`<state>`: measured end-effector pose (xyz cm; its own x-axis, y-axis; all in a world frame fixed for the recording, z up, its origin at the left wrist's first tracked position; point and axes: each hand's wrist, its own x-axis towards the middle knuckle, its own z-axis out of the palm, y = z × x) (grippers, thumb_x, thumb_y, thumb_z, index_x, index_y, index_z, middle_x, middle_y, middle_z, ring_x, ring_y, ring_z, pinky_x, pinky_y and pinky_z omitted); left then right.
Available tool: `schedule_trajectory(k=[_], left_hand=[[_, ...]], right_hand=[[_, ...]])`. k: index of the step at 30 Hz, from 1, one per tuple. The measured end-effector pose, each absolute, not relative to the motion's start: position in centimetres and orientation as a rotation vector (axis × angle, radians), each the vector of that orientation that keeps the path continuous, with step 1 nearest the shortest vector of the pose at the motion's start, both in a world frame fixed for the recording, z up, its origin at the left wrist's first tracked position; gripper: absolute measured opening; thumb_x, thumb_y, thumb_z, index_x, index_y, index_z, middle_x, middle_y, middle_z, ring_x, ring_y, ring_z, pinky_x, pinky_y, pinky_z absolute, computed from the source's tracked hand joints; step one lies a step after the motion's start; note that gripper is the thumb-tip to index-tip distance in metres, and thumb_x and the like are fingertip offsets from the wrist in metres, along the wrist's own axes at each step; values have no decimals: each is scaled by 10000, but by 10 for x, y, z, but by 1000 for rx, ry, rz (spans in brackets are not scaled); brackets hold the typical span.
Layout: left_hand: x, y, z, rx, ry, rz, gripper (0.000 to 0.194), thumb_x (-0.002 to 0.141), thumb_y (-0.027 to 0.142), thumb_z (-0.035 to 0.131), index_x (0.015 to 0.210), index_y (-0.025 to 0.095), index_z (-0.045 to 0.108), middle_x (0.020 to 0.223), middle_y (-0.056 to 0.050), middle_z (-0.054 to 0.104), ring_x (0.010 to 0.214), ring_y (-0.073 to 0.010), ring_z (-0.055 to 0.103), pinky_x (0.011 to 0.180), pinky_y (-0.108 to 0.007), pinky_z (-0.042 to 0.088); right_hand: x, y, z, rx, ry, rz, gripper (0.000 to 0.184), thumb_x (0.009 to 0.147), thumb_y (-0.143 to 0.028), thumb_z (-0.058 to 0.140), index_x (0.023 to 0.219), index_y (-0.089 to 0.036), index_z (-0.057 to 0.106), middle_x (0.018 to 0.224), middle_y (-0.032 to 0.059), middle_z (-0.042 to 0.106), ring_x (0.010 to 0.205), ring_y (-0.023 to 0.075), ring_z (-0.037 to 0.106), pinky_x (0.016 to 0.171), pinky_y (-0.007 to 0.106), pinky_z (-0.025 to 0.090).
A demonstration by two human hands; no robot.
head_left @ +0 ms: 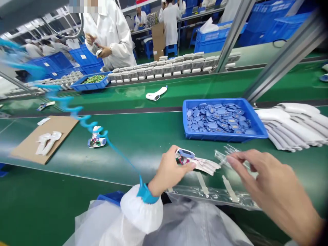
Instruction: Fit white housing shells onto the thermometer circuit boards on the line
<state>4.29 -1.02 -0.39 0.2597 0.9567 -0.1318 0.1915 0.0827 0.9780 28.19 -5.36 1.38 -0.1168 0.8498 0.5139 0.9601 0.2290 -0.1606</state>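
A board [28, 145] bearing white parts [48, 142] lies left of an open device [96, 142], the left hand [167, 171] grasps a wired casing [186, 153] near the bench [143, 136] edge, a blue tray [217, 137] sits beyond, and the right hand [269, 174] pinches clear plastic [220, 157] near white shells [294, 126].

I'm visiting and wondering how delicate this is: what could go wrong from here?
Reddish wires show in the open white device in the left hand, so they might get snagged or pinched. The right hand holds thin clear plastic, which could slip or bend. The coiled blue cord from the left wrist crosses in front of another open device in this view; it might catch it, though I can't tell if they touch.
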Motion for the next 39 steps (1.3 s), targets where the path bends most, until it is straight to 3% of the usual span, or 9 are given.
schedule_trajectory(k=[7,12,20,23,26,28,30,34,39], left_hand=[[38,-1,-10,705,856,830,654,903,751,585,1142,146,656,936,-96,730,690,-151,649,624,-262,475],[47,-4,-10,736,882,828,761,906,808,513,1248,145,660,930,-106,741,821,-218,695,695,-303,499],[65,-6,-13,814,937,943,500,906,542,731,1217,159,649,1179,-107,699,1127,-247,628,1020,-361,465],[60,3,-10,776,926,1001,451,907,429,745,1224,131,628,1087,-91,691,896,-173,633,835,-306,502],[48,8,-4,747,1011,1015,463,908,400,736,1235,97,614,954,-70,669,718,-127,576,655,-264,452],[39,8,-1,736,1039,1009,477,908,387,735,1261,92,608,929,-63,661,711,-126,577,634,-255,441],[34,6,2,741,1046,1002,485,912,383,736,1285,102,602,939,-56,658,720,-121,576,640,-249,443],[29,-1,5,798,1060,936,478,920,423,729,1269,121,604,941,-46,658,739,-119,574,673,-251,446],[15,-9,3,964,1085,792,506,922,535,710,1230,148,604,962,-66,691,794,-151,602,694,-267,442]], right_hand=[[311,-53,-7,-1952,-1852,-626,269,1010,-426,564,1125,-205,663,905,128,715,766,290,641,611,428,338],[234,-54,7,-1543,-1947,-33,243,1032,-388,566,968,-241,748,922,24,749,781,190,673,656,333,416],[180,-43,-2,-1471,-1809,395,322,1011,-200,493,750,-191,682,779,17,674,685,149,606,623,285,444],[213,-42,8,-1517,-1808,374,273,1040,-311,522,912,-224,747,868,19,715,733,158,645,647,277,494],[265,-38,-6,-1765,-1731,-116,422,1030,-493,526,1173,-154,733,1134,154,725,1014,311,678,845,434,561],[290,-34,-30,-1834,-1787,-319,697,1034,-571,451,1409,6,562,1354,315,601,1263,440,575,979,578,527],[300,-34,-55,-1831,-1930,-320,701,1073,-496,348,1503,51,426,1483,354,492,1429,460,443,1077,636,468],[296,-41,-80,-1861,-2064,-277,566,1093,-315,281,1565,-12,360,1613,282,382,1541,397,310,1167,635,402],[311,-52,-42,-1832,-2021,-164,693,1062,-549,401,1614,-136,339,1614,194,428,1482,398,423,1097,634,482]])
